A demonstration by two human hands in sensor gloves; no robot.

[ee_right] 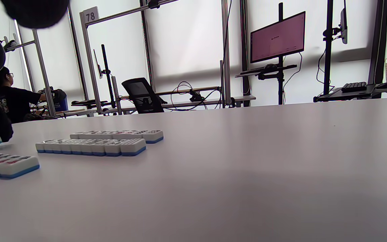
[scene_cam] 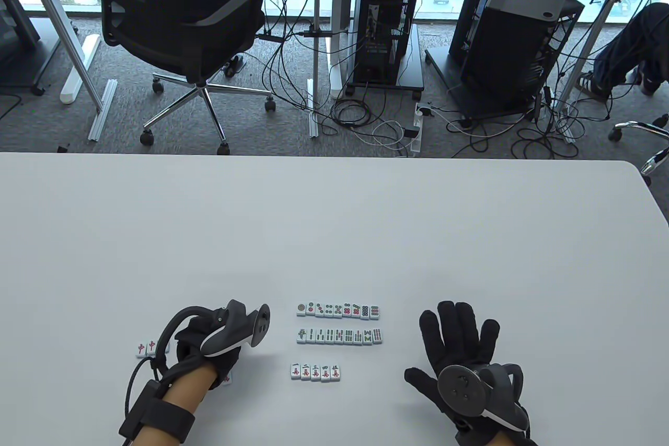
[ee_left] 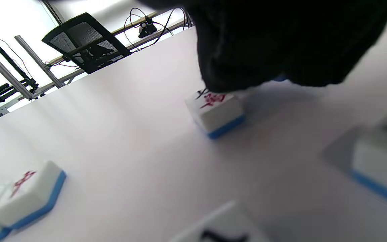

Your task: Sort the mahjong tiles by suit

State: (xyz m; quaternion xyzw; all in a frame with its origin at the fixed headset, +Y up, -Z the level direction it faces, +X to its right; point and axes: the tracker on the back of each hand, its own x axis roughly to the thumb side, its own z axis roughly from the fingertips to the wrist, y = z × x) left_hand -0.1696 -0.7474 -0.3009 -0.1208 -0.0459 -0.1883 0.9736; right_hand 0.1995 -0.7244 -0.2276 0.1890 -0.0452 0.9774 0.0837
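Left hand [scene_cam: 201,344]: fingertips on character tile [ee_left: 215,112]; grip unclear.
Right hand [scene_cam: 460,357]: spread flat.
Technique: slide tile squarely against character row [scene_cam: 315,372].

Three rows of mahjong tiles lie face up on the white table [scene_cam: 334,237]; the far row [scene_cam: 338,310], circles, counts nine tiles; the middle row [scene_cam: 339,335], bamboo, counts nine as well; the near row [scene_cam: 315,372], red-marked characters, counts five, set toward the left; at the far left two red-character tiles [scene_cam: 146,347] sit side by side beside the left hand [scene_cam: 209,341]; more loose tiles lie under and around that hand, their number hidden; two gloved hands are in view, the right hand [scene_cam: 460,357] being the second.
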